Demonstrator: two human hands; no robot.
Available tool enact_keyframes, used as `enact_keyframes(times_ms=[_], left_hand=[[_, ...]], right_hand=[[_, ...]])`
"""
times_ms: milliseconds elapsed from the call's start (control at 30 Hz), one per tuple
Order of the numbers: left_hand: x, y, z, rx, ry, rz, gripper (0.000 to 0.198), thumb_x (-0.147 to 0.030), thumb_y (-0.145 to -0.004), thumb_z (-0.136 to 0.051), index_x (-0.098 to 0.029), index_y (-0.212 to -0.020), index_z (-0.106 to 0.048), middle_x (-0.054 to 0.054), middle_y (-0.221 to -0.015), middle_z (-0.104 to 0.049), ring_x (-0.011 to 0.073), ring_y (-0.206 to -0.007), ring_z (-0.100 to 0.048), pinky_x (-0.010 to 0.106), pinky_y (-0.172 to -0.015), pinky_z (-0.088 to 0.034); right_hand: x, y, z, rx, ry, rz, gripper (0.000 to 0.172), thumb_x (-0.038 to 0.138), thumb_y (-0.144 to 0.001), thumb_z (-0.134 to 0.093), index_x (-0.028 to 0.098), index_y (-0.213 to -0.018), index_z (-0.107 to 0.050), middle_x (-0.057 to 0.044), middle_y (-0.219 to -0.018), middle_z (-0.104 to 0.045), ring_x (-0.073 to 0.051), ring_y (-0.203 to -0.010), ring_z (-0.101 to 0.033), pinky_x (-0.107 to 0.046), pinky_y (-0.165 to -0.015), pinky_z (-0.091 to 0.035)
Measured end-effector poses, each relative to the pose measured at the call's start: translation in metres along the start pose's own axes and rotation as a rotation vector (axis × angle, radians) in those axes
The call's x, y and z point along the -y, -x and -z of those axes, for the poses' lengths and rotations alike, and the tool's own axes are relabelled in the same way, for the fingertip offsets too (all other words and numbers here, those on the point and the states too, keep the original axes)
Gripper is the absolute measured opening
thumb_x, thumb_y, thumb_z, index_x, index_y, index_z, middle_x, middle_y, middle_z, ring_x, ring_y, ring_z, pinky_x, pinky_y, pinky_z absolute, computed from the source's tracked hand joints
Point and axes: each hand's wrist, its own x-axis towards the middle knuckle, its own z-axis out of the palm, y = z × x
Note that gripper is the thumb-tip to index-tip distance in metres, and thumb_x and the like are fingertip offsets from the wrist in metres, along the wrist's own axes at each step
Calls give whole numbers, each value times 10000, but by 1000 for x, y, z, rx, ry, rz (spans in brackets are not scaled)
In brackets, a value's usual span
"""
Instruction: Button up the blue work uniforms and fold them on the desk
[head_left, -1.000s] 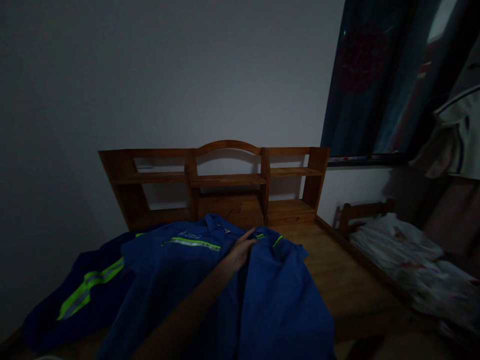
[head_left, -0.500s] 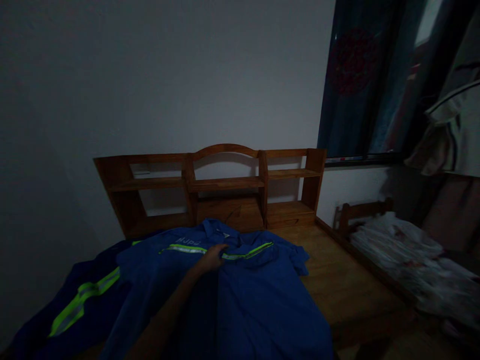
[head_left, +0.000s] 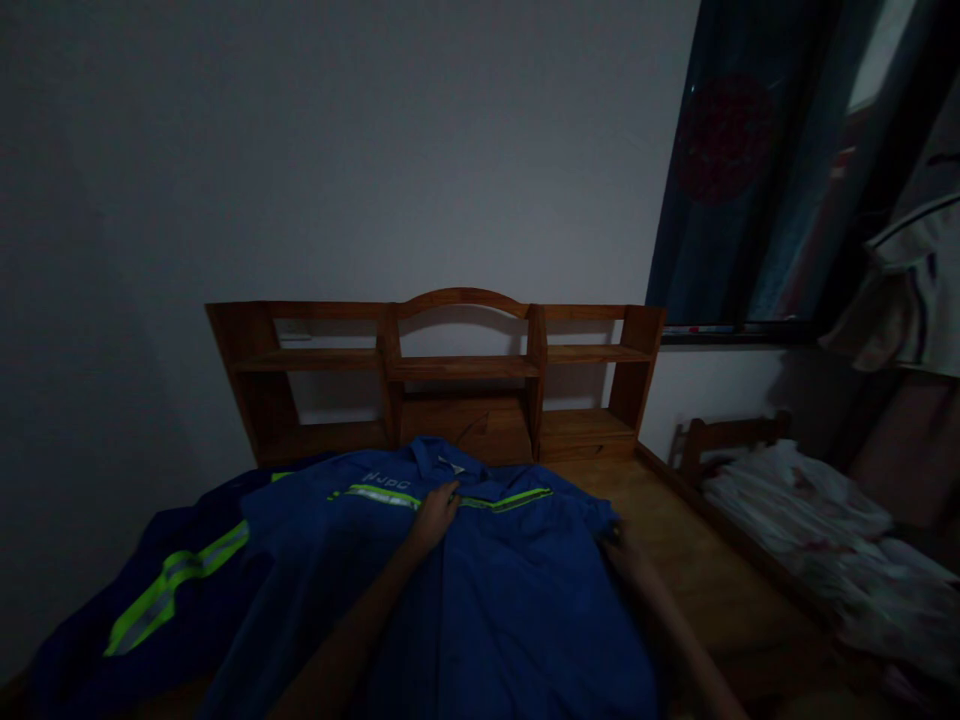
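A blue work jacket (head_left: 510,600) with yellow-green reflective stripes lies front up on a wooden bed platform (head_left: 697,570). My left hand (head_left: 435,512) rests on its chest just below the collar, fingers closed on the front edge of the fabric. My right hand (head_left: 624,548) is at the jacket's right shoulder and sleeve, dim in shadow, its fingers hard to make out. A second blue garment with a reflective stripe (head_left: 161,590) lies to the left, partly under the jacket.
A wooden headboard shelf unit (head_left: 457,375) stands against the white wall behind the bed. At the right is a small wooden chair or crib (head_left: 724,435) with pale crumpled bedding (head_left: 817,530). A dark curtain (head_left: 750,170) and hanging clothes fill the upper right.
My left hand drew the jacket's right front panel leftwards and shut it over the chest. My right hand has come into view at the jacket's right shoulder.
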Motion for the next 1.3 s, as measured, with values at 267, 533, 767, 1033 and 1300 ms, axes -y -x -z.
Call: enact_keyframes(times_ms=[267, 533, 767, 1033, 1300], left_hand=[[-37, 3, -20, -75, 113, 68, 266, -204, -876, -390, -153, -985, -627, 106, -1004, -651, 193, -961, -601, 295, -883, -421], [-60, -32, -56, -184, 171, 254, 290, -280, -887, -380, -141, -878, -635, 107, -881, -680, 186, -812, -640, 261, -716, -442], [-43, -62, -42, -22, 231, 294, 181, -271, -795, -518, -150, -788, -652, -1, -594, -635, 113, -493, -568, 188, -489, -353], [-26, -56, -19, 60, 185, 306, 450, -457, -845, -407, -162, -596, -639, 16, -508, -593, 132, -523, -568, 211, -551, -359], [-9, -19, -8, -105, 65, 245, 293, -287, -860, -412, -175, -719, -643, 21, -692, -631, 142, -652, -572, 232, -639, -376]], right_hand=[[-4, -98, 25, -217, 392, -7, 303, 158, -773, -438, 109, -1018, -609, -152, -968, -653, -245, -904, -623, -313, -775, -451], [28, -173, 22, -353, 436, 33, 416, 191, -842, -369, 77, -1230, -467, -202, -1049, -596, -282, -961, -587, -370, -798, -439], [64, -98, -20, -193, 429, 568, 356, 221, -847, -405, 150, -1180, -510, -137, -1211, -505, -226, -1112, -493, -319, -930, -386], [109, -51, -106, 434, 442, 592, 619, 164, -780, -448, 231, -1385, -339, -52, -945, -668, -165, -841, -618, -227, -726, -412], [90, -61, -144, 218, 483, 575, 657, 335, -806, -492, 243, -1415, -265, -91, -1015, -639, -231, -927, -600, -308, -782, -411]])
